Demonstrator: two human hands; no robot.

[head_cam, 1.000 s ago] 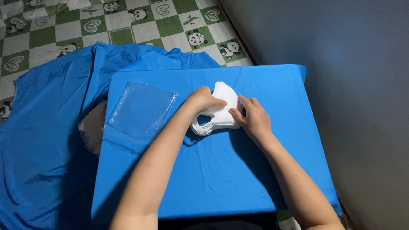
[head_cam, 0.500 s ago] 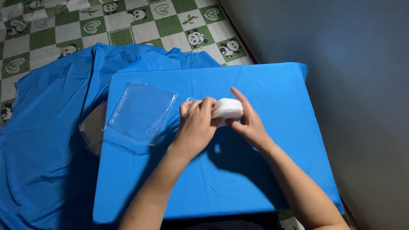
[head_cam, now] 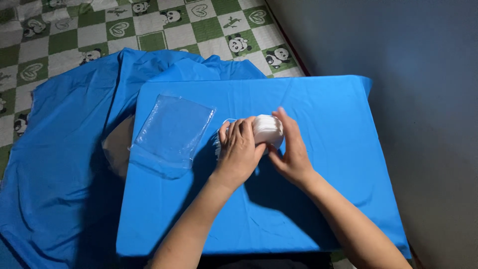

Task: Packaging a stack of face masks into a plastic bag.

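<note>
A stack of white face masks [head_cam: 266, 129], folded into a thick bundle, lies near the middle of the small table covered in blue cloth [head_cam: 318, 199]. My left hand [head_cam: 240, 152] presses down over the left part of the stack, fingers curled over it. My right hand [head_cam: 291, 149] grips the right side of the same stack, fingers along its far edge. Thin white ear loops [head_cam: 225, 122] peek out beside my left hand. A clear plastic bag [head_cam: 172, 132] lies flat on the cloth to the left of my hands.
More blue cloth [head_cam: 59, 164] spreads over the floor to the left of the table. Green and white patterned floor mats [head_cam: 124, 30] lie beyond it. A grey wall [head_cam: 398, 74] runs close along the table's right side.
The stack of masks has been folded over into a compact bundle. My left hand moved on top of it and my right hand shifted around its right side.
</note>
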